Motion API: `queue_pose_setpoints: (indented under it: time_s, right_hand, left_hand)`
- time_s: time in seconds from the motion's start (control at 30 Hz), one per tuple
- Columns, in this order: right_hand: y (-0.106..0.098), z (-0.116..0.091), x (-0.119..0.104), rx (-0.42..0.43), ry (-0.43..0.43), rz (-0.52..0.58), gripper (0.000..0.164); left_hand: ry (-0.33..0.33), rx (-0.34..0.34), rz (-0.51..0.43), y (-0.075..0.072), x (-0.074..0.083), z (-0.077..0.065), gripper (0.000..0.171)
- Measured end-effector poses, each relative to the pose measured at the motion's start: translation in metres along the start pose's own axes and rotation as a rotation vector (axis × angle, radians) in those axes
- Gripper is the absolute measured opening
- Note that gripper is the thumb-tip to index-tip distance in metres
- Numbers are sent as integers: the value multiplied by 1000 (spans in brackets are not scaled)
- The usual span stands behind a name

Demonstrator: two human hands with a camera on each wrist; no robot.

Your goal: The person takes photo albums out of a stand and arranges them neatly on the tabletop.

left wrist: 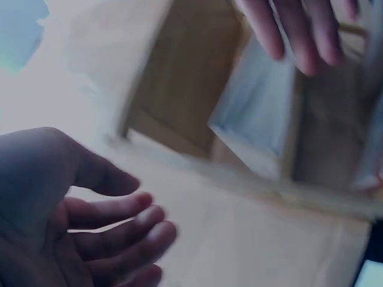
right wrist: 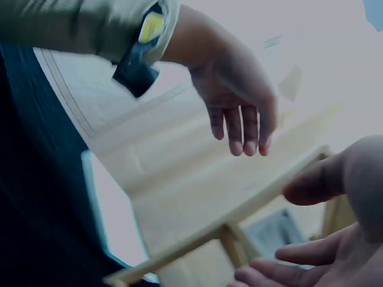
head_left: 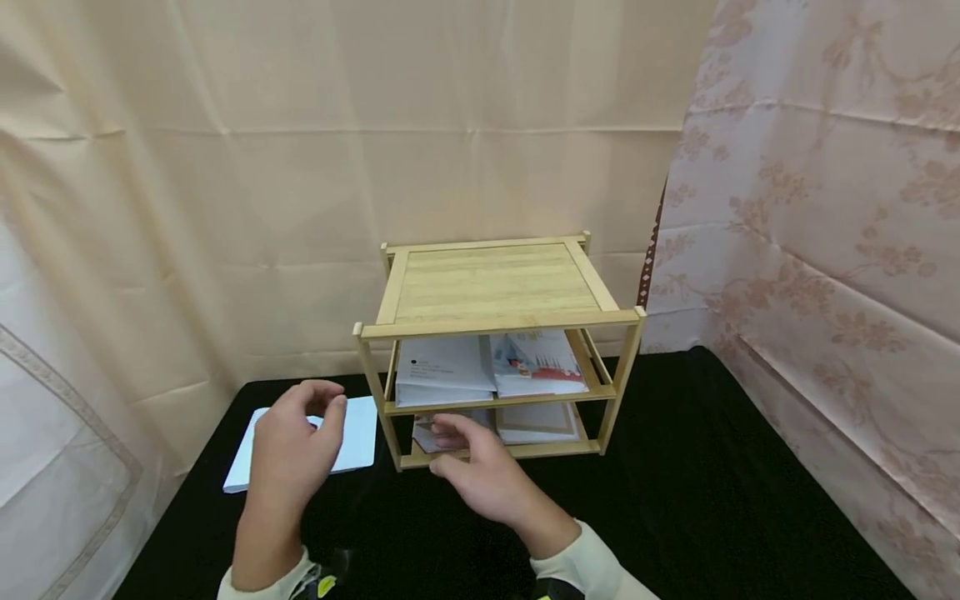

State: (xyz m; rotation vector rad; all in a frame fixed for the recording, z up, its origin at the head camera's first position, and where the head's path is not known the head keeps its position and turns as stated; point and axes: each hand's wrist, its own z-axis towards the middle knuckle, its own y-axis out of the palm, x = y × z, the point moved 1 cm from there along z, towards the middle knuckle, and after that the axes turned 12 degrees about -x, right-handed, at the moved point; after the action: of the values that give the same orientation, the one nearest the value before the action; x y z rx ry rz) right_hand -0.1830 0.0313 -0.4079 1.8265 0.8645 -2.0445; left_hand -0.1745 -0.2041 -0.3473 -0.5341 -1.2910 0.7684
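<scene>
My left hand hovers over a flat white book-like item on the black cloth, its fingers loosely bent and nothing in them. To its right, my right hand is in front of the lowest tier of a light wooden rack, thumb apart from the fingers and nothing held. White booklets lie on the rack's middle tier, beside a booklet with a red and blue picture. More flat booklets are on the bottom tier, partly hidden by the right hand. Both wrist views show empty fingers.
Black cloth covers the table around the rack. A beige curtain hangs behind it, and a pink floral curtain stands along the right side. White fabric borders the table on the left.
</scene>
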Motion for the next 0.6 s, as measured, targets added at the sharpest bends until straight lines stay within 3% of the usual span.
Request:
queue_pose_setpoints:
  time_s: [0.17,0.33,0.6]
  right_hand:
    - [-18,-11,-7,35,-2,-116,67]
    - [-36,-22,-10,127,16,-153,63]
    - [-46,-26,-11,157,39,-168,61]
  left_hand:
    - [82,-48,-4,8,23,-9,27]
    - [196,-80,-6,18,29,-10,34]
    - [229,-165,-10,27,30,-8,53]
